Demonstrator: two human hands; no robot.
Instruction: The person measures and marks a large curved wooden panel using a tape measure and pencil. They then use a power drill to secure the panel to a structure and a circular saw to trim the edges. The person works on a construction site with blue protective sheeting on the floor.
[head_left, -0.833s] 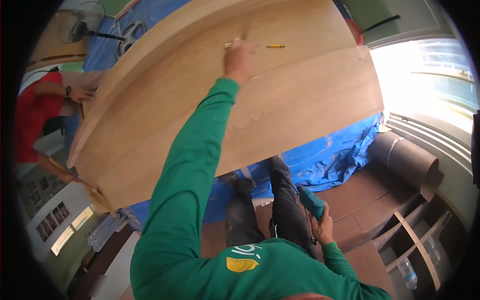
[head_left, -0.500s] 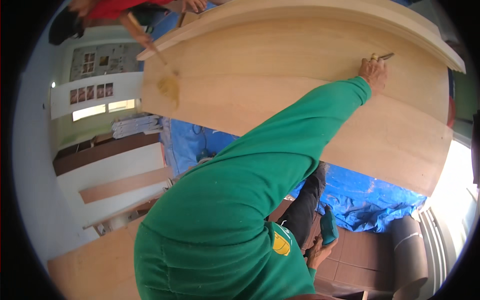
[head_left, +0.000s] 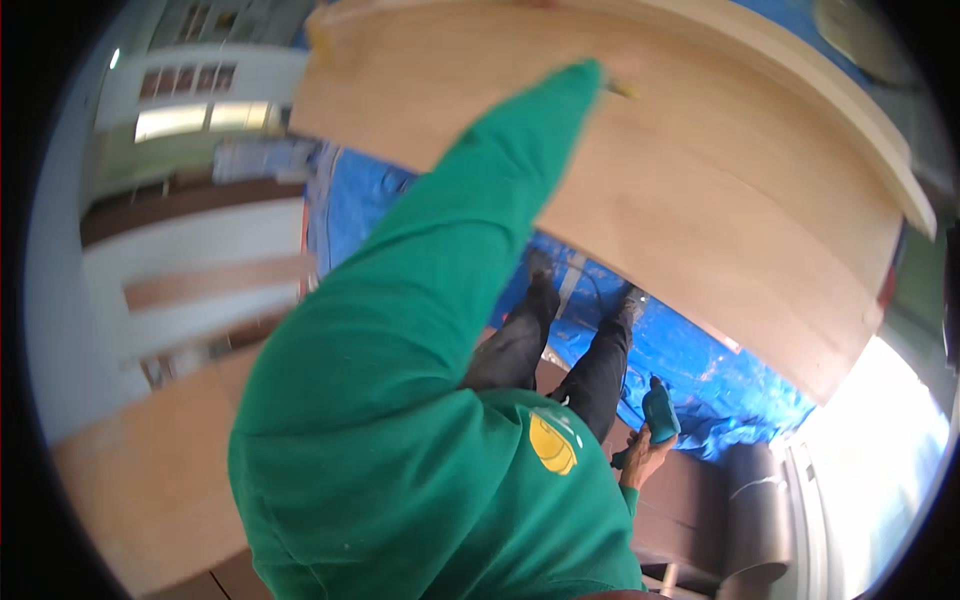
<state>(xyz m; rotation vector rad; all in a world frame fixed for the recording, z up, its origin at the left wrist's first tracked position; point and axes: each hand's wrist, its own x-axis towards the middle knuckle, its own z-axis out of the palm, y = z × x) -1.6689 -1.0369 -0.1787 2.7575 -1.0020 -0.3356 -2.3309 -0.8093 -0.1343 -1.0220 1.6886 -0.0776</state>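
My left arm, in a green sleeve, reaches across a large pale wooden panel point(head_left: 700, 190). Motion smears my left hand point(head_left: 625, 62), which is low over the panel's upper part; a small slim tool with a yellowish part point(head_left: 622, 90) shows at its fingers. Down by my right side, my right hand point(head_left: 645, 458) is closed round a teal hand-held tool point(head_left: 660, 412) with a narrow dark tip, held away from the panel. The exact kind of either tool cannot be made out.
A raised wooden strip point(head_left: 800, 85) runs along the panel's far edge. Creased blue sheeting point(head_left: 690, 360) lies under the panel and around my feet. A grey-brown roll point(head_left: 757, 510) stands at lower right, beside a bright opening. Boards point(head_left: 150, 480) lie at the left.
My left hand has swept leftward over the panel. The view has shifted, showing more of my legs; the co-worker with the long-handled brush has dropped out of sight. My right hand keeps its hold.
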